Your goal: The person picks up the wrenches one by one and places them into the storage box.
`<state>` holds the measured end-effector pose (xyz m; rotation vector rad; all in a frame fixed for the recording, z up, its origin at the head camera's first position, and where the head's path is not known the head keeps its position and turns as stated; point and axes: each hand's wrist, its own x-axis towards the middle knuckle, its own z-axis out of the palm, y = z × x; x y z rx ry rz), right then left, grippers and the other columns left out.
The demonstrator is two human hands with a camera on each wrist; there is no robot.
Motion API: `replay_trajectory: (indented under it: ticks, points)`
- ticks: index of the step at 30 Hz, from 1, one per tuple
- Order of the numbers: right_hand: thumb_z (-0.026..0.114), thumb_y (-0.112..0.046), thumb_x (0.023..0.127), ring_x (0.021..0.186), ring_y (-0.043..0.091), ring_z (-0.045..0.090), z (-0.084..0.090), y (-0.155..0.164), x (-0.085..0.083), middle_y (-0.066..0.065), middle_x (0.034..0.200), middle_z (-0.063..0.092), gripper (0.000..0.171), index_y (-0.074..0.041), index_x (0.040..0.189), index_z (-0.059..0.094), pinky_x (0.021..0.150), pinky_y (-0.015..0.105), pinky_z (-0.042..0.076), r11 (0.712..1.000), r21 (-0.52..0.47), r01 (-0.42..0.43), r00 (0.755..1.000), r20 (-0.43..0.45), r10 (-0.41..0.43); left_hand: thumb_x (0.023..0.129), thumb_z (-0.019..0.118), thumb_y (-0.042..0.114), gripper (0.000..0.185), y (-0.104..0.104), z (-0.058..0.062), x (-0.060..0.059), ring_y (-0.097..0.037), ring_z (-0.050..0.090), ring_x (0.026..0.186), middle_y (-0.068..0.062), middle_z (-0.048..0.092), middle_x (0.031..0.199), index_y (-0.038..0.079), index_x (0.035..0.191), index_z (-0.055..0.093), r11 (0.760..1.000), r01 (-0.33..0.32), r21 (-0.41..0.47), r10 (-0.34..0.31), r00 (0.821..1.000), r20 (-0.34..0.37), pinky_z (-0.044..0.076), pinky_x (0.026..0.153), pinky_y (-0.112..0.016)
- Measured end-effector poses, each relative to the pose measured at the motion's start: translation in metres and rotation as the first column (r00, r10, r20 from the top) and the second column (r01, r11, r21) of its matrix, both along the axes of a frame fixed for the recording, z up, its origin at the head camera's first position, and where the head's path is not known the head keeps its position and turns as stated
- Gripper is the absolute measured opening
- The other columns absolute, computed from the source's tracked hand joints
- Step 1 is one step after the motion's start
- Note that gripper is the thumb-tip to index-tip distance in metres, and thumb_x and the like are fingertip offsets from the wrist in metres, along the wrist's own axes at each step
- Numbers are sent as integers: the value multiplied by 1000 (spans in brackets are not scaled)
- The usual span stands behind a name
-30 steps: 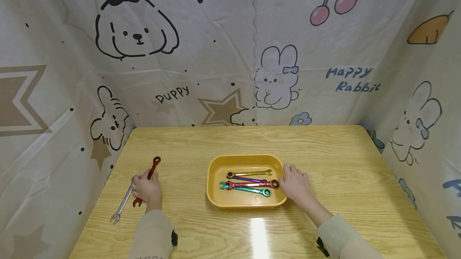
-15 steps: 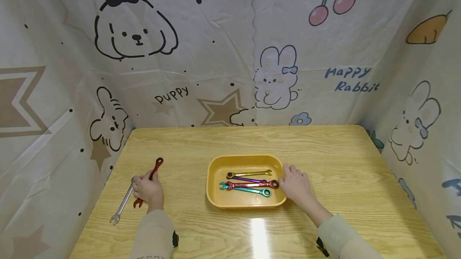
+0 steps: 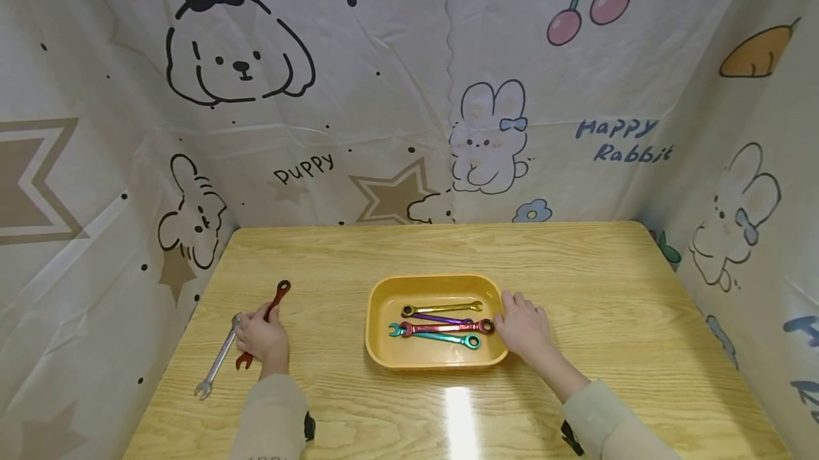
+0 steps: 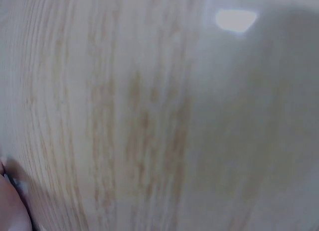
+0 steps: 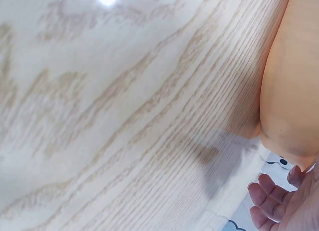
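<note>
A dark red metal combination wrench (image 3: pixel 276 298) lies well to the left of the tray, pinched between thumb and fingers of a person's left hand (image 3: pixel 264 334), its ring end and forked end showing either side. Compared with one second ago, hand and wrench have shifted slightly toward the tray, uncovering more of the upper end of a silver metal combination wrench (image 3: pixel 222 356), which lies just beside the hand, on the side away from the tray.

The tray, a yellow rounded rectangular tray (image 3: pixel 435 366), has stayed put. Inside it lie a gold metal wrench (image 3: pixel 443 308), a purple metal wrench (image 3: pixel 440 318), a red metal wrench (image 3: pixel 444 328) and a teal metal wrench (image 3: pixel 441 337), bunched closely. The right hand (image 3: pixel 526 325) rests at the tray's right rim; whether its fingers grip that rim cannot be told.

A broad stretch of pale wood-grain worktop (image 3: pixel 563 254) separates the left hand from the tray, with further room right of and beyond the tray. Behind it, a cartoon-printed white fabric (image 3: pixel 384 40) meets the worktop's far edge.

The left hand covers the dark red wrench's middle. The left wrist view is blurred, showing mostly wood grain; the hand is cut off at its corner.
</note>
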<state>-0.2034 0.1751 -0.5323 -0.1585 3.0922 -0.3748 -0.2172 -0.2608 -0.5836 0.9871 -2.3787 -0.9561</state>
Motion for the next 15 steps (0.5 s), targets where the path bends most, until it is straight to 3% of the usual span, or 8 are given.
replay_trajectory:
  ticks: [15]
  points:
    - [48,-24,88,73,26,49,-1,-1,-1,12,87,48,24,-3,99,46,67,44,39,1000,4,2,1000,-1,-2,90,55,26,27,-2,-4,3,-44,37,108,-26,49,112,12,113,62,998,38,-51,-37,999,22,22,89,-56]
